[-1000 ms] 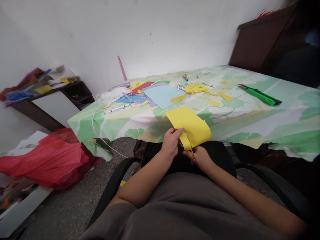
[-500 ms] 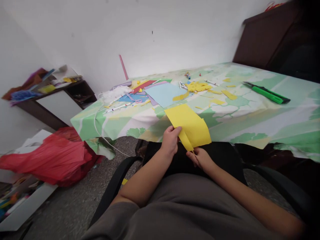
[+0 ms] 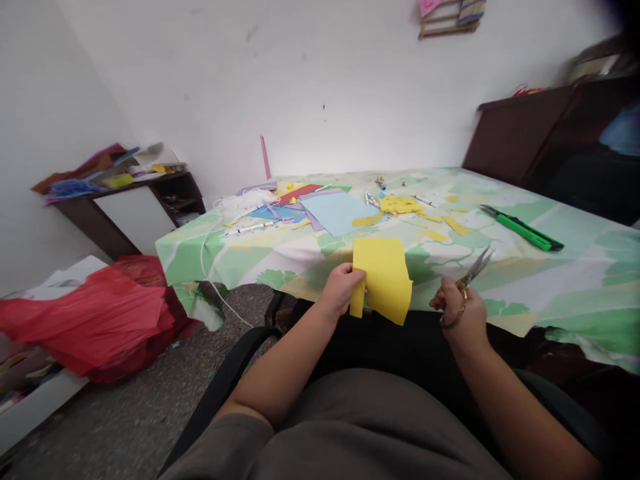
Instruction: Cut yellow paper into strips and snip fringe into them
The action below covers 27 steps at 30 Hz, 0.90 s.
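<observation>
A smooth, matte yellow paper sheet (image 3: pixel 384 277), roughly rectangular with a narrow strip hanging along its left side, is pinched at its left edge by the left hand (image 3: pixel 341 289), held upright just over the near edge of the table (image 3: pixel 550 280). The right hand (image 3: pixel 457 311) is closed round the handles of thin metal scissors (image 3: pixel 473 270), whose blades seem slightly parted, well apart from the sheet. The table wears a glossy green-and-white cloth; a pale blue sheet (image 3: pixel 337 212), yellow scraps (image 3: pixel 400 205) and a green utility knife (image 3: pixel 523 228) lie further back, leaving bare cloth between them and the hands.
</observation>
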Each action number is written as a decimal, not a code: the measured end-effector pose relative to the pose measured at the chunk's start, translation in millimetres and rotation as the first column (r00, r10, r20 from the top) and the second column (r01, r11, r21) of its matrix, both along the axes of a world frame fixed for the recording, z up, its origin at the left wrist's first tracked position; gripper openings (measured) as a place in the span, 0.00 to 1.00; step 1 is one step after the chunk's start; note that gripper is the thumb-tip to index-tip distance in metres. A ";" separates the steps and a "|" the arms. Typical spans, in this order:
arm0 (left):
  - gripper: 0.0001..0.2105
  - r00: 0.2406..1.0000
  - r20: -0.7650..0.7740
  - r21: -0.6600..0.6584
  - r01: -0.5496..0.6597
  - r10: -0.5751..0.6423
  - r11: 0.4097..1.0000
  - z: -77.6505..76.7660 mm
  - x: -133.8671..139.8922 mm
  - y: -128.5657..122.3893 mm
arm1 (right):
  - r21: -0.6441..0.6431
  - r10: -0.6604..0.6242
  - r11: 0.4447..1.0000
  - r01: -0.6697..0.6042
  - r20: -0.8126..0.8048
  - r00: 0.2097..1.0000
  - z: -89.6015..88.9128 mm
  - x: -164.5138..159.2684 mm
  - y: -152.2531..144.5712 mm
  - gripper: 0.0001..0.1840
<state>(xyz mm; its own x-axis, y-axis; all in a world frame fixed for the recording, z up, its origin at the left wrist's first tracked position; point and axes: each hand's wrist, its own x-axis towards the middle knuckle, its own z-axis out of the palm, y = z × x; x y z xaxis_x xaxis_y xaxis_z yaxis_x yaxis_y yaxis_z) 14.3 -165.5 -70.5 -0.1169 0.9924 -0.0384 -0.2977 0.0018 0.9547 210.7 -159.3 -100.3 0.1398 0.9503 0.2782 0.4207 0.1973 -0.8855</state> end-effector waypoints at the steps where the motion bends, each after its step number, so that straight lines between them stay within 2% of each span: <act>1: 0.04 1.000 -0.010 -0.006 0.019 -0.019 1.000 -0.6 1.5 0.4 | 0.010 -0.048 0.999 0.048 0.085 0.995 12.8 0.2 5.1 0.23; 3: 0.04 0.998 -0.026 -0.015 0.061 -0.062 0.998 -0.5 5.2 3.2 | 0.020 -0.072 0.997 0.069 0.273 0.959 39.1 -6.7 19.8 0.23; 5: 0.05 0.994 -0.040 -0.015 0.100 -0.100 0.995 1.2 9.7 7.8 | 0.028 -0.035 0.999 0.025 0.460 0.887 61.6 -21.5 38.9 0.24; 8: 0.04 0.991 -0.061 -0.007 0.116 -0.116 0.993 5.0 15.2 14.5 | 0.039 0.013 0.998 -0.052 0.663 0.748 79.2 -45.9 66.3 0.24; 12: 0.02 0.989 -0.106 -0.027 0.104 -0.107 0.994 7.6 15.4 17.6 | 0.000 0.062 0.994 -0.105 0.805 0.590 77.3 -60.4 86.4 0.24; 17: 0.02 0.988 -0.145 -0.060 0.046 -0.055 0.997 1.1 10.3 15.5 | 0.002 0.066 0.990 -0.143 0.881 0.469 68.1 -58.0 93.2 0.26; 22: 0.03 0.993 -0.119 -0.088 0.006 -0.017 0.996 -7.6 12.2 13.4 | -0.009 0.085 0.982 -0.188 0.911 0.402 68.7 -54.9 98.3 0.25; 27: 0.05 0.998 -0.040 -0.122 0.034 -0.039 0.992 -12.4 15.1 10.5 | -0.019 0.097 0.980 -0.199 0.916 0.390 71.4 -53.1 100.4 0.25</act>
<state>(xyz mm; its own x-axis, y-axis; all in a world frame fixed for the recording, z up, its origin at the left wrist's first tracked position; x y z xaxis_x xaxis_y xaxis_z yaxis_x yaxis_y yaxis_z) 29.4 -155.0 -82.8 -0.0843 0.9843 -0.1548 -0.2550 0.1289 0.9583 157.6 -58.9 -28.8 -0.3845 0.8962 0.2213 0.9210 0.3887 0.0260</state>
